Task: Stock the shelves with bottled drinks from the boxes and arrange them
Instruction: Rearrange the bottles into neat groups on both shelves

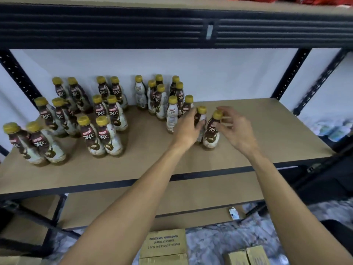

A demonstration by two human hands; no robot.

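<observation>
— Bottled drinks [109, 138] with yellow caps and brown-and-white labels: where do they stand in the head view?
— Upright on the brown shelf [143, 161]. Most are in pairs toward the left and middle, with a tighter cluster near the white back wall [219, 73].
— And the hands?
— Both reach in over the front edge to a pair at the right end of the group. The left hand [188, 127] has its fingers curled round the body of the left bottle [201, 110], below the cap.
— The right hand [236, 129]?
— Its fingers are spread and loosely bent, holding nothing. The fingertips sit just beside the cap of the right bottle [211, 131]; blur hides whether they touch it.
— Do those two bottles touch?
— They stand just beside each other; I cannot tell contact.
— What else shows?
— A dark metal beam [114, 25] of the level above crosses the top. A lower shelf [191, 190] lies beneath, with a small white pack [234, 213] toward its right. Cardboard boxes [164, 243] stand on the floor between the forearms.
</observation>
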